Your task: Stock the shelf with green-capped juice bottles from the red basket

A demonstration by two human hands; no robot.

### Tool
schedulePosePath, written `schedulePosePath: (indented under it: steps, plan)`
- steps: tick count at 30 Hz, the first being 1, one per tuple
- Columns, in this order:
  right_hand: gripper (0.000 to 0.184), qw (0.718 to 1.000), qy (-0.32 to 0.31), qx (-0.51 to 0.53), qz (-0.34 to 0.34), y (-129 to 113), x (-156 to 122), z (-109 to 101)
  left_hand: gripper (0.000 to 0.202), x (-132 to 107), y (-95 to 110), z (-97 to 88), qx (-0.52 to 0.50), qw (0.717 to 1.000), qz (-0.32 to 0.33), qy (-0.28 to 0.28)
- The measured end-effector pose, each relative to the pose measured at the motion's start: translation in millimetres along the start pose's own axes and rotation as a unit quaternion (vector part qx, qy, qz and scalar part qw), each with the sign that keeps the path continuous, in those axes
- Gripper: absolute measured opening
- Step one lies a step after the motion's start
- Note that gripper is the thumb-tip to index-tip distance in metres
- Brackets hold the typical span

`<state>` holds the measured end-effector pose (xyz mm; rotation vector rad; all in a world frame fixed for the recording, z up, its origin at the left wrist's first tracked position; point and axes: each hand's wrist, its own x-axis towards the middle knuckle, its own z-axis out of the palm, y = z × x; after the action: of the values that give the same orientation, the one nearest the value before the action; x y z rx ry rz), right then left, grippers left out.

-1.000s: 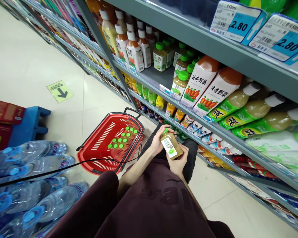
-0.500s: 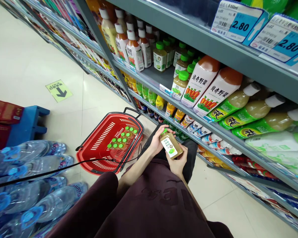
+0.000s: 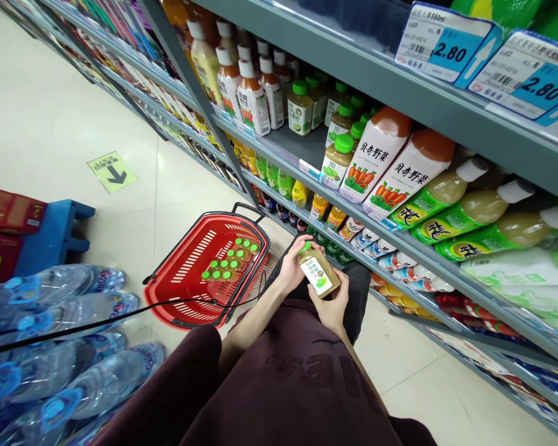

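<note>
Both my hands hold one small juice bottle [image 3: 319, 274] with a green cap and a white label, low in front of my body. My left hand [image 3: 291, 267] wraps its neck and cap end. My right hand [image 3: 332, 305] cups its base from below. To the left on the floor stands a red shopping basket [image 3: 186, 282] with several more green-capped bottles [image 3: 227, 260] packed upright in its far corner. On the grey shelf [image 3: 302, 152] to the right stand matching green-capped bottles [image 3: 337, 158].
Shelving with drink bottles and price tags [image 3: 449, 43] runs along the right. Large water bottles [image 3: 60, 347] lie stacked at lower left. A blue pallet [image 3: 53, 232] with red cartons sits at left. A black cord crosses the basket. An arrow sticker [image 3: 111, 171] marks the tiled floor.
The bottle and both hands have shifted very slightly; the grip stays the same.
</note>
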<state>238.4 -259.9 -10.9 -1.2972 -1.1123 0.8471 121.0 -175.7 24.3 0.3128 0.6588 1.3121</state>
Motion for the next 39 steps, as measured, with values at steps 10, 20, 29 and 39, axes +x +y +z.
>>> schedulePosePath:
  steps: [10,20,29,39]
  plan:
    - [0.076,0.99,-0.027,0.065,0.12,-3.7,-0.9,-2.2,0.023,-0.4,3.9,1.7,-0.006,0.999,0.034,0.013]
    - [0.052,0.972,-0.08,0.114,0.191,-12.0,7.8,-6.7,0.024,-0.2,6.3,-1.7,0.018,0.999,0.036,0.024]
    - [0.061,0.912,-0.14,0.219,0.317,6.5,6.1,-3.0,0.026,-2.2,9.3,2.3,0.038,0.998,0.038,0.02]
    - [0.076,0.814,-0.259,0.319,0.411,6.2,7.7,-3.3,0.025,-6.5,11.5,8.1,0.04,0.998,0.043,0.022]
